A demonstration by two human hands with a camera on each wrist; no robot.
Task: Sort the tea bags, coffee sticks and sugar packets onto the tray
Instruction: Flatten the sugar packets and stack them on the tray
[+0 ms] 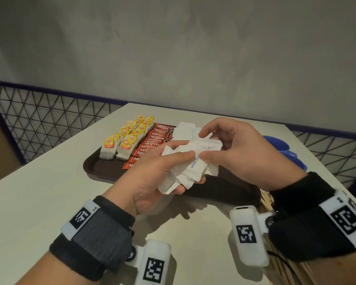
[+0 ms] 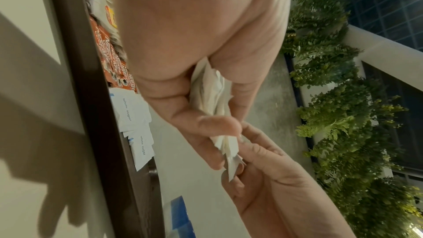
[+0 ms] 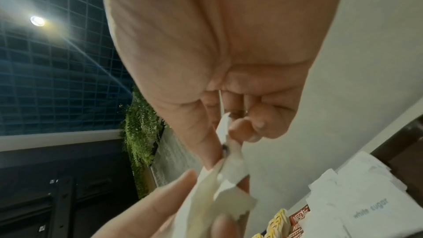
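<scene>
Both hands meet above the near edge of the brown tray [image 1: 103,171]. The left hand [image 1: 152,177] curls its fingers [image 2: 206,124] round a bunch of white sugar packets [image 1: 191,167], thumb on top; the right hand [image 1: 240,153] pinches one packet of that bunch between thumb and forefinger (its other fingers loosely curled). Only the head view shows the tea bags [image 1: 125,138] and coffee sticks [image 1: 152,145] in rows on the tray, which sits on the table [image 1: 39,202]. The wrist views add leafy plants [image 2: 332,97].
</scene>
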